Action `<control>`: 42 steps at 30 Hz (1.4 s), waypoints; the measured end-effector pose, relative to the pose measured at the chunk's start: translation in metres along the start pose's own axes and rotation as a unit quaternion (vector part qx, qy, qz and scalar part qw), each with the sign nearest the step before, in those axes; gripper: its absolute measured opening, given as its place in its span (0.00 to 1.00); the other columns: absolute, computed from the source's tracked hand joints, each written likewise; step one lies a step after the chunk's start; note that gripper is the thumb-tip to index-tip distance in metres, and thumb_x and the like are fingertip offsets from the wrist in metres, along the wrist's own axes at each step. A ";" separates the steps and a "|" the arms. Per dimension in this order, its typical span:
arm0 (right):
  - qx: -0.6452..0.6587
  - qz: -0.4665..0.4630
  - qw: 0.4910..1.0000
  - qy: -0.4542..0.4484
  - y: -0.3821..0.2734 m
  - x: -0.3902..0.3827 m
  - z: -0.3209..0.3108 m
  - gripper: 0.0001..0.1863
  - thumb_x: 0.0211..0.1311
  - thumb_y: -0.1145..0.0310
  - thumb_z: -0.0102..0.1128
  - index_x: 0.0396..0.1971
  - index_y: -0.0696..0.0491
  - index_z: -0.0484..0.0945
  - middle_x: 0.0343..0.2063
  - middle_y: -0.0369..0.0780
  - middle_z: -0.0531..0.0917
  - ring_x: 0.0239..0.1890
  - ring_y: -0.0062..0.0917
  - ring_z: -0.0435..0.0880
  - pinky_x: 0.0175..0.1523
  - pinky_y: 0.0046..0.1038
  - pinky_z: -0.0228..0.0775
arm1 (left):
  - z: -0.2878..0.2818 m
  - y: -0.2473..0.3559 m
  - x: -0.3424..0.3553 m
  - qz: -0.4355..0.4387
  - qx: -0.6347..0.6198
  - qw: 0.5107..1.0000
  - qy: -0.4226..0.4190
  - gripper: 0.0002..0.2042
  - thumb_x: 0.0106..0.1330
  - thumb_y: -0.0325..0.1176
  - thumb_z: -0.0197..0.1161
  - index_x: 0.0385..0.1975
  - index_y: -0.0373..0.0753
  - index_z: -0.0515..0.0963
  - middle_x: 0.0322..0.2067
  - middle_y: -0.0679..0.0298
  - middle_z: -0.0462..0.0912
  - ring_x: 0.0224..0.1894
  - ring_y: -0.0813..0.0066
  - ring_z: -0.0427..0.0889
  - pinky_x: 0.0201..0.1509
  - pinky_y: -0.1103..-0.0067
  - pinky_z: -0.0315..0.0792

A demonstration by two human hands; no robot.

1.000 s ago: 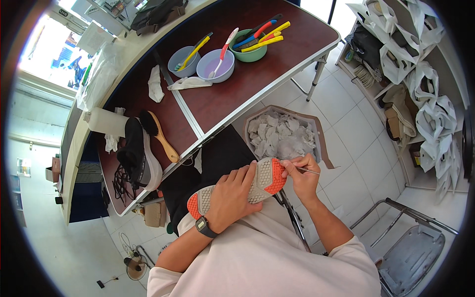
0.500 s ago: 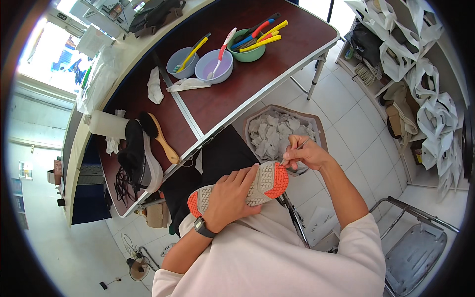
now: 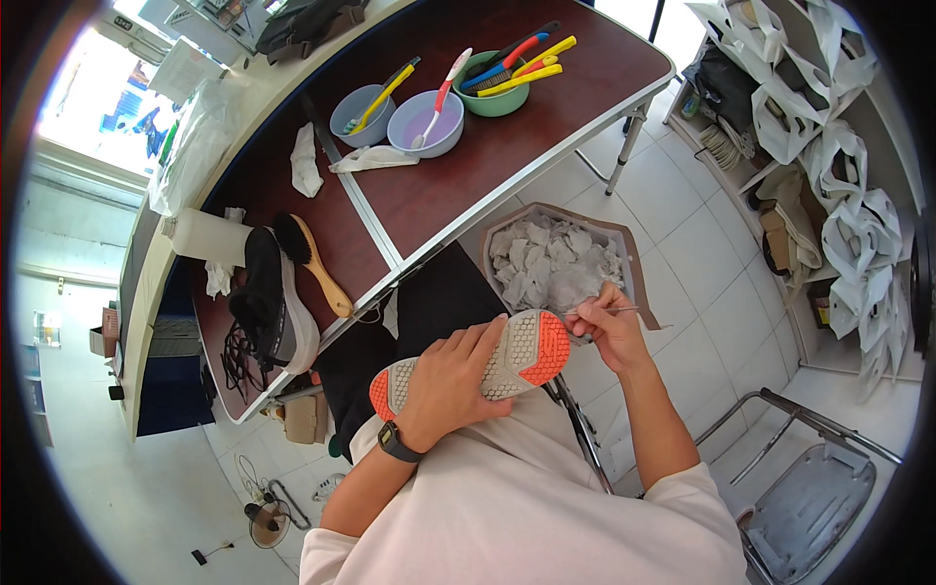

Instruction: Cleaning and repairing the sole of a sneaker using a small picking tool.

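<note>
A shoe lies sole up over my lap, its underside grey with a honeycomb tread and orange patches at both ends. Wrapped across its middle, my left hand grips it. My right hand is just off the shoe's right end, fingers pinched on a thin metal pick-like tool; its exact kind is too small to make out. Below that hand and beyond it stands a cardboard box of crumpled whitish paper or tissue. The shoe's upper is hidden beneath it.
On the dark red table are a black shoe, a wooden-handled brush, a white bottle and crumpled tissues. Farther back, a green bowl and two bluish bowls hold brushes. A metal chair and bag-filled shelves stand right.
My right hand has drawn away from the shoe's end, a little right and nearer to me, with the tool now pointing rightward. My left hand still holds the shoe in place.
</note>
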State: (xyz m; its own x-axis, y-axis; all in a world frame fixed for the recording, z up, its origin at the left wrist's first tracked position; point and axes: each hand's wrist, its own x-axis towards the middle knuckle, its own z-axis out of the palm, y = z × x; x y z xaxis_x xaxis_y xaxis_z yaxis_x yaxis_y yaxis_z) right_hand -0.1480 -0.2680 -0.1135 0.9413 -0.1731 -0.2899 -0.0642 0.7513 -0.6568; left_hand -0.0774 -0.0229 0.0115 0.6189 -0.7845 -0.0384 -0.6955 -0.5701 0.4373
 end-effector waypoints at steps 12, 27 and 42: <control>-0.321 -0.258 0.911 0.000 0.001 -0.019 0.022 0.14 0.59 0.83 0.70 0.27 0.56 0.70 0.35 0.47 0.88 0.36 0.26 0.89 0.43 0.27 0.82 | 0.004 0.003 -0.001 -0.004 0.011 1.000 0.008 0.49 0.37 0.43 0.78 0.67 0.36 0.67 0.50 0.55 0.80 0.47 0.57 0.82 0.51 0.67 0.76; -0.415 -0.338 0.843 0.047 -0.004 -0.022 0.025 0.12 0.56 0.83 0.71 0.26 0.57 0.74 0.34 0.46 0.89 0.37 0.28 0.90 0.43 0.26 0.80 | 0.004 0.001 0.000 -0.005 0.009 1.000 0.010 0.49 0.37 0.43 0.78 0.66 0.36 0.67 0.49 0.55 0.80 0.47 0.58 0.82 0.51 0.67 0.76; -0.467 -0.325 0.822 0.020 -0.003 -0.026 0.045 0.13 0.54 0.83 0.71 0.22 0.57 0.72 0.29 0.44 0.89 0.33 0.28 0.90 0.39 0.26 0.80 | 0.004 0.004 0.001 -0.003 0.017 1.000 0.003 0.49 0.37 0.43 0.78 0.66 0.35 0.67 0.49 0.56 0.80 0.47 0.59 0.82 0.50 0.68 0.76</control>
State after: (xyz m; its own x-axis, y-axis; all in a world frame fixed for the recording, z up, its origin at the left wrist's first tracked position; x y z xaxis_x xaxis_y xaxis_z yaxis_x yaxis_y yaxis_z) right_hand -0.1575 -0.2370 -0.0722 0.8673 -0.3788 0.3230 0.2043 -0.3209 -0.9248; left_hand -0.0812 -0.0265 0.0094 0.6251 -0.7797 -0.0362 -0.7035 -0.5828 0.4067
